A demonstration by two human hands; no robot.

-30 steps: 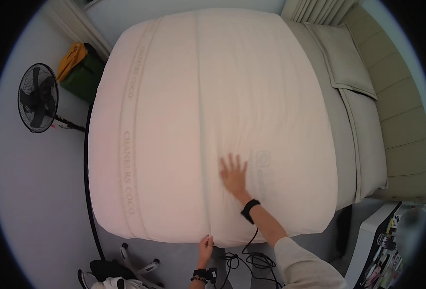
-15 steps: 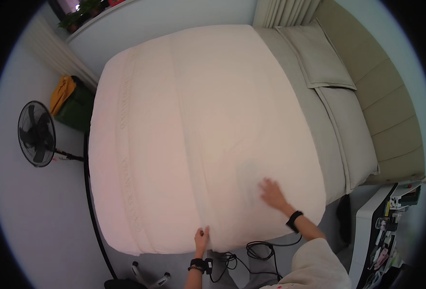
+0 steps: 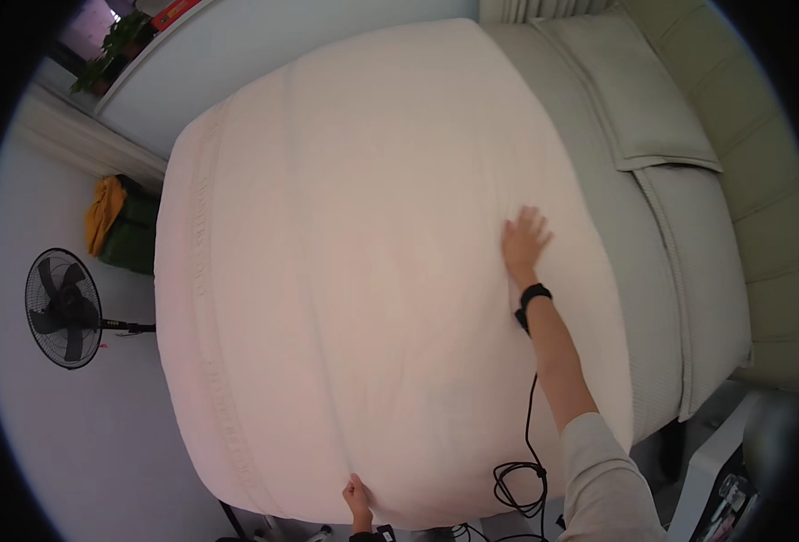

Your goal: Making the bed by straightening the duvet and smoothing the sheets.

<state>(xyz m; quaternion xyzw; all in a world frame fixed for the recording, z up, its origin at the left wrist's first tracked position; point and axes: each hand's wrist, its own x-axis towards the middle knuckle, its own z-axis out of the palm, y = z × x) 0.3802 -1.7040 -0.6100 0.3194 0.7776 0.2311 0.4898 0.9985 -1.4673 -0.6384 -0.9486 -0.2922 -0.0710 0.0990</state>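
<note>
One quilt (image 3: 399,226) spread on one bed (image 3: 648,375)
Right hand (image 3: 527,246): spread wide, near quilt's right edge. Left hand (image 3: 357,499): curled at near edge; grip cannot be told. Two pillows (image 3: 639,99): right end. One green container (image 3: 134,237), orange cloth (image 3: 104,210) on it: beyond left edge.

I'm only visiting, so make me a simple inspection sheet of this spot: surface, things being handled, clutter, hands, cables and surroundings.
Surface: bed, grey-green at the pillow end.
Things handled: pale pink cover, spread over most of the bed, lightly creased.
Clutter: small items at lower right, too crowded to identify.
Hands: right hand open over the cover; left hand curled at its near edge, grip unclear.
Cables: black cable, loosely looped below the right forearm.
Surroundings: black fan, orange cloth, green container, pillows, potted plants.
</note>
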